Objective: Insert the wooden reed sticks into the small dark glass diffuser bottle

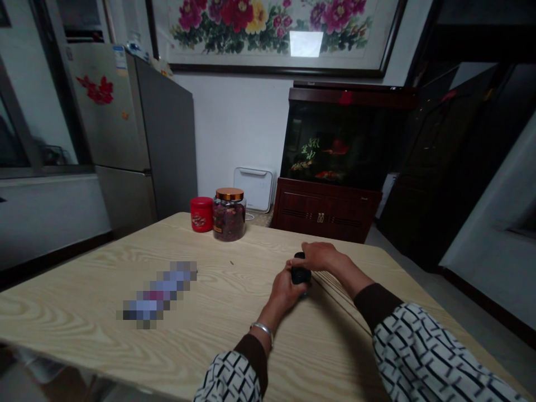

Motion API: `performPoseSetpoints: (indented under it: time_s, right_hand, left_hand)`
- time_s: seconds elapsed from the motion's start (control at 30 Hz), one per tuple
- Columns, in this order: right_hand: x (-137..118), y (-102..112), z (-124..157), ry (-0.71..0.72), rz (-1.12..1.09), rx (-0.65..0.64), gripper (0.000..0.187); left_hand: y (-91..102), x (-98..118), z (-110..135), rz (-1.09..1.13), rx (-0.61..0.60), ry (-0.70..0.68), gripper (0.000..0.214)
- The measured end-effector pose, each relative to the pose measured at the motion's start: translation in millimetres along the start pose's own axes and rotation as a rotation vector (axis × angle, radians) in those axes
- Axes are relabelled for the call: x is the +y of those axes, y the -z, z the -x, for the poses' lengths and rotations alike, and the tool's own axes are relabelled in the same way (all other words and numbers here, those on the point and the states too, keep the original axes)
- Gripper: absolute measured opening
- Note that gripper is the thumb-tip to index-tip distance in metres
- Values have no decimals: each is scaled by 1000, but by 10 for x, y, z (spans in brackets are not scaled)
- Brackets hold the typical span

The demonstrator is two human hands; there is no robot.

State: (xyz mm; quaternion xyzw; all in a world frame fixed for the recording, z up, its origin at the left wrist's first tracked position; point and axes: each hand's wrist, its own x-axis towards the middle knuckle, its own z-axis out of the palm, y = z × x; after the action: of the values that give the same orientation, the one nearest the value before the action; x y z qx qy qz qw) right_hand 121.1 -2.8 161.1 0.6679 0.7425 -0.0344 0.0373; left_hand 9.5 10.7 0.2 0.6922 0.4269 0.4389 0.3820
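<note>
Both my hands meet on a small black object (300,273) near the middle right of the light wooden table (104,290). My left hand (283,290) wraps round its lower part from the near side; a silver bracelet sits on that wrist. My right hand (318,255) curls over its top from the far side. What the black object is I cannot make out. Both sleeves are patterned black and white with dark cuffs.
A glass jar with a copper lid (229,214) and a red tin (201,214) stand at the table's far edge. A blurred-out flat item (159,293) lies left of centre. Beyond are a grey fridge (134,128), a fish tank on a dark cabinet (335,167) and a white appliance (253,188).
</note>
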Motion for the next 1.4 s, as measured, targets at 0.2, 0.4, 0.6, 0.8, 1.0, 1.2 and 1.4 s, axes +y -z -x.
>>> performPoseSetpoints:
  time_s: [0.2, 0.4, 0.6, 0.8, 1.0, 1.2, 1.4]
  right_hand:
    - [93, -46, 7, 134, 13, -4, 52]
    - [240, -8, -24, 349, -194, 7, 54]
    - [427, -10, 126, 306, -673, 265, 48]
    - [472, -1006, 728, 78, -1193, 394, 49]
    - [250, -1636, 1083, -38, -1059, 483, 44]
    - [434, -1602, 1129, -75, -857, 457, 51]
    - [906, -1365, 848, -183, -372, 329, 12]
  left_hand:
    - [27, 42, 31, -20, 6, -30, 52]
    - [35, 58, 25, -25, -18, -23, 53]
    - [41, 41, 43, -1, -9, -62, 54]
    - [41, 35, 46, -1, 3, -61, 56]
    - [37, 36, 61, 8, 18, -80, 54]
    - [40, 33, 58, 12, 2, -91, 55]
    - [32, 32, 31, 12, 3, -64, 60]
